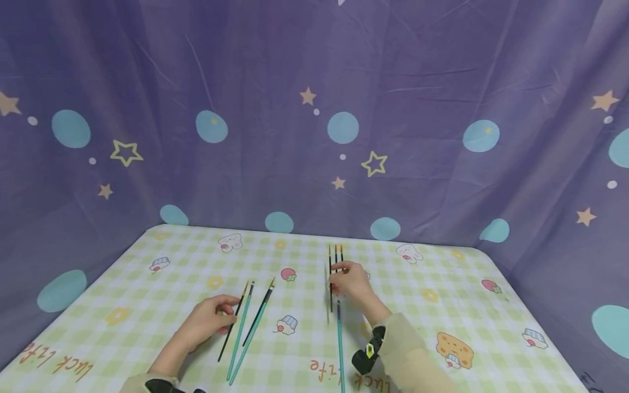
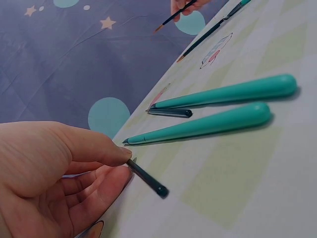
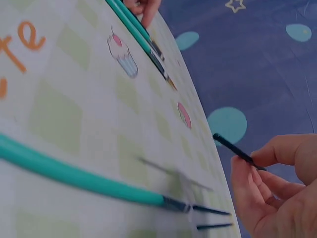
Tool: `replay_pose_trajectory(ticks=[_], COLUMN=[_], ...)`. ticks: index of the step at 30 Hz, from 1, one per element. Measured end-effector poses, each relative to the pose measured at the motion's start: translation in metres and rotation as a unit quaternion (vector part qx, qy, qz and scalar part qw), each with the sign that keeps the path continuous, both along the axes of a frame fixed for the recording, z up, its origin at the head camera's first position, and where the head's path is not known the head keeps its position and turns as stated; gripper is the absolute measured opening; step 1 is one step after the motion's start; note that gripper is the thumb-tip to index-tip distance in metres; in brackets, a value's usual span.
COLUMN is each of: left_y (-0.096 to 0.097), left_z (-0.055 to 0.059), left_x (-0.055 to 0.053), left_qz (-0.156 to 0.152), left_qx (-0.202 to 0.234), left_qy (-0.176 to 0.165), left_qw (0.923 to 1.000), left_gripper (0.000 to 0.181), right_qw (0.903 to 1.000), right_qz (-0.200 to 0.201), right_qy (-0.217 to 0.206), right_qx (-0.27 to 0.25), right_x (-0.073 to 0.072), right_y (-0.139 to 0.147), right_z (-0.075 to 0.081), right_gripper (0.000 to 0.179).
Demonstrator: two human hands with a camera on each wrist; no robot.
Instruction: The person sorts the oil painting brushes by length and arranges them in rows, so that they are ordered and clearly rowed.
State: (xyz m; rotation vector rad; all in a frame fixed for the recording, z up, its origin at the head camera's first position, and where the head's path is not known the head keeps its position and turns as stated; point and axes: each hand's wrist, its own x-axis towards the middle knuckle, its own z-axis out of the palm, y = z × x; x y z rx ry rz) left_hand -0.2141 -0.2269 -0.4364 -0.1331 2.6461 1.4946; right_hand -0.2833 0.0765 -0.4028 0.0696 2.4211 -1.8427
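My left hand (image 1: 203, 322) pinches a thin black paintbrush (image 1: 225, 350) between thumb and fingers, low at the table. Just right of it lie two teal paintbrushes (image 1: 238, 346) and another black paintbrush (image 1: 251, 331), bristles pointing away. In the left wrist view, the held brush's dark handle end (image 2: 151, 181) sticks out beyond the fingertips. Towards the back, my right hand (image 1: 356, 281) holds a thin black paintbrush (image 3: 230, 145) above the cloth, its shadow beneath. Two black paintbrushes (image 1: 336, 255) lie beside that hand, partly hidden by it. Nearer me rests a teal paintbrush (image 1: 340, 344).
A green-and-white checked tablecloth (image 1: 393, 305) with printed cartoons covers the table. Its far edge meets a purple curtain (image 1: 275, 180) with stars and blue dots. Dark straps (image 1: 369, 352) sit at the sleeves.
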Motion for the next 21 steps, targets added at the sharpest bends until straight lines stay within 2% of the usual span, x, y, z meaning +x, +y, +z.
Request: replay_pose_trajectory(ticks=[10, 16, 21], left_y=[0.001, 0.001, 0.001], left_z=[0.001, 0.000, 0.001], left_x=[-0.001, -0.001, 0.000], left_qz=[0.008, 0.010, 0.009], left_qx=[-0.014, -0.021, -0.017], left_qy=[-0.002, -0.004, -0.006], left_qw=[0.9999, 0.9997, 0.9998], left_gripper=[0.039, 0.039, 0.039], right_qw=[0.9991, 0.9988, 0.9979], right_qz=[-0.040, -0.046, -0.050], right_qy=[0.010, 0.014, 0.023], right_qx=[0.008, 0.009, 0.035], right_x=[-0.021, -0.031, -0.039], right_y=[0.019, 0.029, 0.034], right_z=[-0.003, -0.011, -0.018], right_gripper=[0.038, 0.037, 0.037])
